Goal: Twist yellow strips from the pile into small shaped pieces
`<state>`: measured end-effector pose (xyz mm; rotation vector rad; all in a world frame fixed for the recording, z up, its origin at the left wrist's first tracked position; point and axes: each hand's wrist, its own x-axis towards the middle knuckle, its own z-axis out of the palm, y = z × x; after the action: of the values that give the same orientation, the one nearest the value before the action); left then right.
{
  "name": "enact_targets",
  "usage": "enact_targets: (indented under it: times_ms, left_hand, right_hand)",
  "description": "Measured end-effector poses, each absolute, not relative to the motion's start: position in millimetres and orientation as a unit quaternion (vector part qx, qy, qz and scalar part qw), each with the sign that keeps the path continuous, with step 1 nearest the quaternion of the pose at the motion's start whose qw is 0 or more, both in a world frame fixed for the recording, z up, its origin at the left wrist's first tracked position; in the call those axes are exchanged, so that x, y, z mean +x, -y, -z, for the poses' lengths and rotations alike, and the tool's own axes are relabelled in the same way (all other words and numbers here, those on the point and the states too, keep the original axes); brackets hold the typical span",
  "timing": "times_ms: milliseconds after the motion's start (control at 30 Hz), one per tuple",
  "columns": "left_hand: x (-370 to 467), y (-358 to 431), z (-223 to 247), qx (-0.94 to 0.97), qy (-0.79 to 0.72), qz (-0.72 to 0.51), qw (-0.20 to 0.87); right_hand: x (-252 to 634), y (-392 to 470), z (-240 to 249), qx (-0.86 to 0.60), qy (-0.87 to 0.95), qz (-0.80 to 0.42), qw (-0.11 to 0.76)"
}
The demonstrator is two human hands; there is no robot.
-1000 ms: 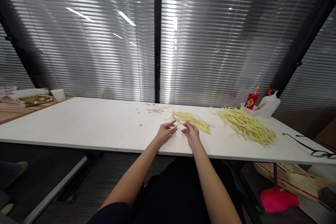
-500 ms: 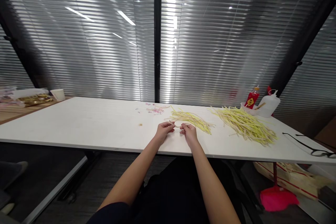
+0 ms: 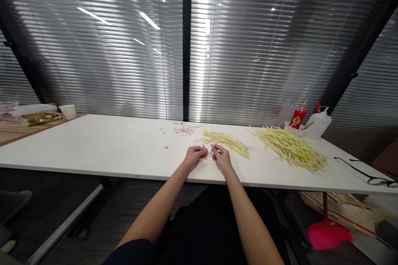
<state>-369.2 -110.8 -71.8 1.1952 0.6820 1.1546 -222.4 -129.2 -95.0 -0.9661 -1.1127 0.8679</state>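
Note:
Close together over the front of the white table (image 3: 108, 145), both hands pinch one short, pale, thin strip. My left hand (image 3: 194, 157) is closed on one end of it, and my right hand (image 3: 222, 159) on the other. Between the fingers the pale strip (image 3: 210, 151) bends in a small curve, its tips poking up. Just beyond my right hand lies a small bunch of yellow and beige strips (image 3: 231, 141). Past the left hand, tiny pink and red pieces (image 3: 185, 131) are scattered; what they are is too small to tell.
Farther right is a larger heap of yellow strips (image 3: 290, 147). Behind it stand a red bottle (image 3: 297, 116), a bowl (image 3: 292, 129) and a white squeeze bottle (image 3: 319, 124). Glasses (image 3: 377, 181) rest at the right edge. A paper cup (image 3: 68, 112) stands far left.
The pale strip's ends now point up and its middle sags between my fingers. My right hand has shifted slightly left and turned a little.

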Motion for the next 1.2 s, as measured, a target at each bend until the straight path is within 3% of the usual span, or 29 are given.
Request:
enact_targets:
  times_ms: [200,500,1200]
  left_hand:
    - [-369.2,112.3,70.8,0.541,-0.313,-0.486,0.611]
    - [-368.6,114.1,68.2,0.512,-0.324,-0.5,0.619]
    - [-369.1,108.0,71.4,0.478,-0.286,-0.544,0.628]
  right_hand:
    - [-225.7,133.2,91.8,-0.453,0.535,-0.356,0.617]
    - [-228.0,135.6,89.1,-0.415,0.559,-0.347,0.628]
    - [-228.3,142.8,83.3,-0.429,0.675,-0.19,0.57]
